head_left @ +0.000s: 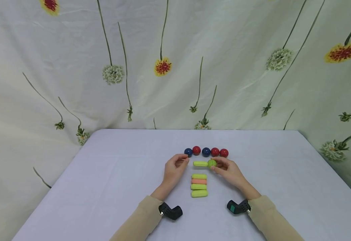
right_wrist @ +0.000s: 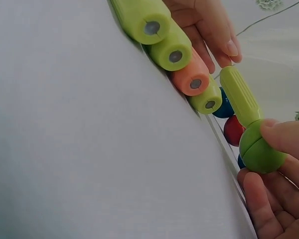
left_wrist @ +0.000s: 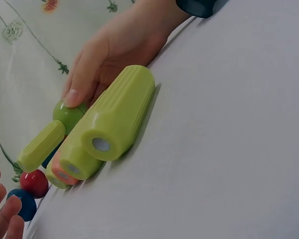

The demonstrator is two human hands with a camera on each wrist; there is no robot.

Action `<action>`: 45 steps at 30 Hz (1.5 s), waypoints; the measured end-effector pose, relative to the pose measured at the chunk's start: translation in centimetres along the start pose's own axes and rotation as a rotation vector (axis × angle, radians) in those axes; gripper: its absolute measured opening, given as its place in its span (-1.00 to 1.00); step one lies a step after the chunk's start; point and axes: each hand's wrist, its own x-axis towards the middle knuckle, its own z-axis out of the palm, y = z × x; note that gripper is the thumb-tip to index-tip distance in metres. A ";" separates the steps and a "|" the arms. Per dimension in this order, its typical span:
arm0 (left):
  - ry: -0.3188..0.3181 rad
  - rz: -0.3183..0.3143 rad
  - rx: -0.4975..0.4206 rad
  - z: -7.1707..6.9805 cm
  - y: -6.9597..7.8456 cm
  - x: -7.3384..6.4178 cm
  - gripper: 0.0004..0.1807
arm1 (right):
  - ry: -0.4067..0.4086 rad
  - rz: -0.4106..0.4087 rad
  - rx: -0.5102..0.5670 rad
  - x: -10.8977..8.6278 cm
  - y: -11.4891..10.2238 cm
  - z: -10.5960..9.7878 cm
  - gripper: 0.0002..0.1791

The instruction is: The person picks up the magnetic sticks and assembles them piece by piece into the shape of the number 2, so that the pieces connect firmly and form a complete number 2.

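My right hand [head_left: 228, 170] pinches a green ball [head_left: 212, 163] between thumb and fingers. A yellow-green magnetic rod [head_left: 200, 163] sticks out from that ball toward the left, joined end to end with it. Just left of the rod's free end is my left hand [head_left: 174, 169], its fingers loosely bent with nothing between them. Nearer to me lies a column of rods: yellow-green ones [head_left: 199, 193] and one orange rod [head_left: 199, 181]. The right wrist view shows round grey metal discs in the ends of these rods [right_wrist: 152, 28].
Beyond the hands stands a row of blue balls [head_left: 206, 152] and red balls [head_left: 215, 152]. A white table [head_left: 103, 187] lies under everything, with a flower-printed cloth [head_left: 223, 43] hanging behind it. Black wrist devices sit on both sleeves.
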 end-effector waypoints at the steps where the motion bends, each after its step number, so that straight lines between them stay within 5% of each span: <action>1: 0.010 0.005 0.005 0.0 -0.1 0.1 -0.75 | 0.001 0.003 -0.001 0.0 0.0 0.0 -0.60; 28: 0.113 -0.014 0.017 0.5 -1.3 2.9 -0.56 | 0.011 0.029 0.018 0.0 -0.2 0.0 -0.59; 35: 0.048 -0.033 0.106 0.6 -1.3 3.3 -0.54 | 0.012 0.043 0.022 -0.1 -0.2 0.1 -0.57; 45: -0.058 0.039 0.243 0.6 -1.3 3.4 -0.54 | 0.020 0.026 0.015 -0.2 -0.1 0.0 -0.58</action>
